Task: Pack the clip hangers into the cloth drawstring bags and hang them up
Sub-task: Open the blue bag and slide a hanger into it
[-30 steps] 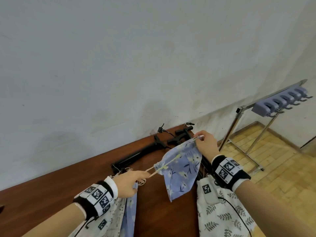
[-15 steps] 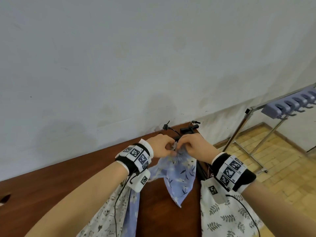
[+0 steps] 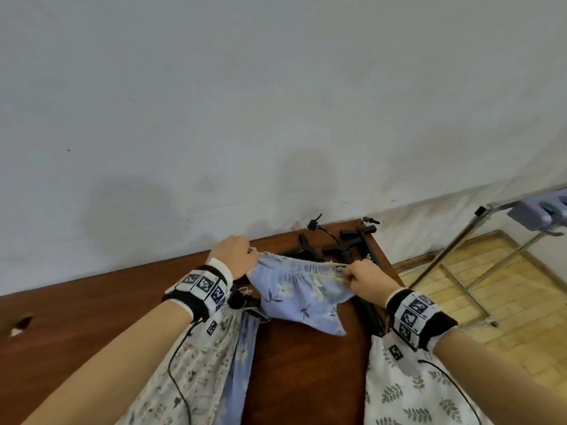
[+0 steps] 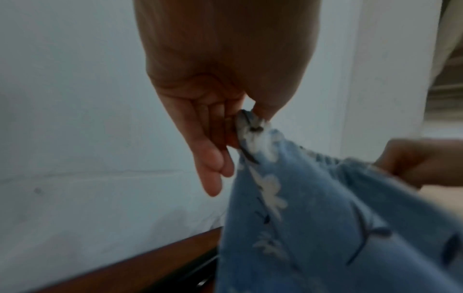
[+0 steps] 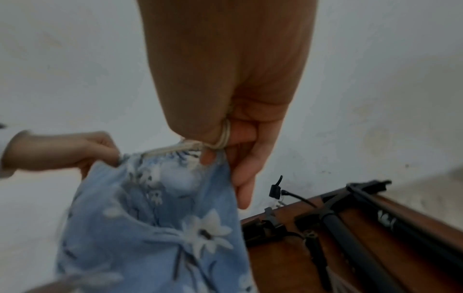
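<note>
Head view: a blue floral drawstring bag (image 3: pixel 299 294) is held stretched between the two hands above the brown table (image 3: pixel 92 317). Its gathered top hem is pinched at one end by the left hand (image 3: pixel 234 254) and at the other by the right hand (image 3: pixel 366 282), where a cream drawstring (image 3: pixel 329 273) is also gripped. Black clip hangers (image 3: pixel 343 246) are seen lying on the table behind the bag, near the wall. A white small-print bag (image 3: pixel 196 369) lies under the left forearm, and a white leaf-print bag (image 3: pixel 411 384) under the right forearm. A metal rack (image 3: pixel 478 237) stands on the floor to the right.

Left wrist view: the bag's corner (image 4: pixel 253 130) is pinched between the thumb and bent fingers of the left hand (image 4: pixel 220 83), while the little finger is extended. The right hand (image 4: pixel 421 160) is seen blurred at the far end of the hem.

Right wrist view: the drawstring (image 5: pixel 224 136) is looped over the thumb of the right hand (image 5: pixel 233 99) and clamped against the curled fingers, with the blue cloth (image 5: pixel 160 218) hanging below. The hangers (image 5: pixel 345 222) lie on the table beyond.
</note>
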`<state>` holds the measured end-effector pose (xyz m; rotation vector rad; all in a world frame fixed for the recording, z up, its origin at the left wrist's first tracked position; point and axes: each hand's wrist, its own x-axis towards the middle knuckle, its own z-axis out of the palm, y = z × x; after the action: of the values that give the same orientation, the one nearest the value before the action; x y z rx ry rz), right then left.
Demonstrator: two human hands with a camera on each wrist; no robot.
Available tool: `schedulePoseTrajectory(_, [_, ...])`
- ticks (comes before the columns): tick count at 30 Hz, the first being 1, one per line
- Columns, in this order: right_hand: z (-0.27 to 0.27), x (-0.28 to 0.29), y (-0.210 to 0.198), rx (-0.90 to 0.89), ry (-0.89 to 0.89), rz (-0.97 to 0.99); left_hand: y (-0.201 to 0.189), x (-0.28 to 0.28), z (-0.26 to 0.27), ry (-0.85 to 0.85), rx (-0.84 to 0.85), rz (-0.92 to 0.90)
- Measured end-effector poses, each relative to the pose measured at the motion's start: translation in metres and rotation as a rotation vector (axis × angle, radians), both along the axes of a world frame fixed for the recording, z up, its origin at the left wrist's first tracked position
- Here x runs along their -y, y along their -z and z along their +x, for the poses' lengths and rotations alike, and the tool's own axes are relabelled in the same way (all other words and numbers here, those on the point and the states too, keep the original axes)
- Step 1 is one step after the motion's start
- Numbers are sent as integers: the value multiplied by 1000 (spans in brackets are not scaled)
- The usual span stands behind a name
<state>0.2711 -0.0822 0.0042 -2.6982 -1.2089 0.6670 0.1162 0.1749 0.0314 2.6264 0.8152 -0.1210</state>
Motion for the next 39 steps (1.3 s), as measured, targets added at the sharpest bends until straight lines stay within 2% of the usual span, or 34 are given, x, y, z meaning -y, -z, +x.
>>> schedulePoseTrajectory(2, [2,-6,4,-20,4,4,6,-5,-6,-41,-41,-19])
schedulePoseTrajectory(4, [2,-9,8,3,-24,-30,7,-9,-9,-86,-101,39])
schedulePoseTrajectory(7, [3,-6,10,-38,-58,-37,8,-9,-6,-36,-209,38])
schedulePoseTrajectory(12, [-5,5,17,-477,-70,55,8,12,7,358,-217,-159])
schedulePoseTrajectory(14, [0,5,20,-619,24,91,9,22,10,538,-240,-46])
schedulePoseTrajectory(15, [8,5,24,-630,103,163,11,27,11,598,-251,12])
schedulePoseTrajectory(17, [34,6,41,-483,333,295,12,32,15,638,-280,10])
schedulePoseTrajectory(18, [48,7,52,-378,434,279,13,32,17,633,-299,-28])
schedulePoseTrajectory(20, [71,8,75,-287,562,87,13,33,19,614,-311,-82])
schedulePoseTrajectory(23, [78,6,108,-367,606,-199,13,32,20,588,-293,-103])
schedulePoseTrajectory(26, [73,4,142,-352,585,-290,14,26,20,607,-357,-152])
schedulePoseTrajectory(29, [70,3,160,-326,637,-232,16,23,18,658,-342,-180])
schedulePoseTrajectory(34, [69,5,163,-370,771,-14,21,17,19,588,-283,-207])
schedulePoseTrajectory(39, [52,5,137,-124,788,141,7,23,26,473,-190,-230])
